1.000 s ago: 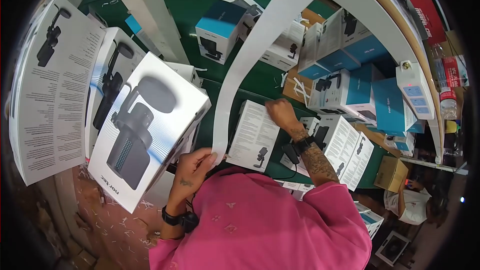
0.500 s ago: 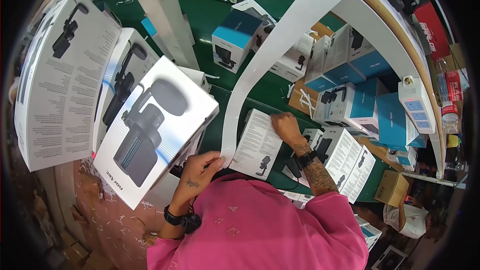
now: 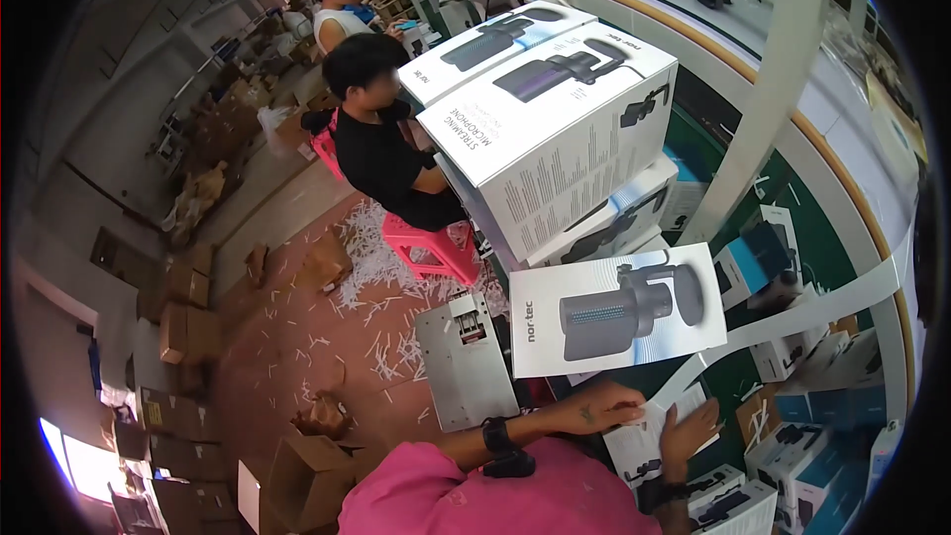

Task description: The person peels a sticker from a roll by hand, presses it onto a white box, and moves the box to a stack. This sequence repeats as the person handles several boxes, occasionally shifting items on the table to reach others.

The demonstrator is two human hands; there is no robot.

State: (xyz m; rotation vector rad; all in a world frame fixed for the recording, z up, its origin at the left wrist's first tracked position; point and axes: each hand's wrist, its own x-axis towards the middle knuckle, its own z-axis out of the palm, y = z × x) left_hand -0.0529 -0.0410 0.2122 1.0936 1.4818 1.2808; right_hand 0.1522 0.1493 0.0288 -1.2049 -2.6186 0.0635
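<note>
I see left hand (image 3: pixel 604 406) flat, fingers loose, on the white leaflet (image 3: pixel 644 436); right hand (image 3: pixel 690 429) grip open, resting on it too; glossy microphone box (image 3: pixel 614 312) just above, on green surface (image 3: pixel 738 391)

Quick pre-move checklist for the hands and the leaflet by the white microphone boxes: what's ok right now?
1. Left hand on the leaflet: ok, it rests on the near edge.
2. Right hand on the leaflet: ok, palm down on it.
3. Firm grip on the leaflet: cannot tell, the fingers lie flat.
4. Nearest microphone box closed: ok, no flap open.
5. Stack of boxes steady: cannot tell, the top ones overhang.
6. White strip clear of the hands: ok, it passes above them.
</note>
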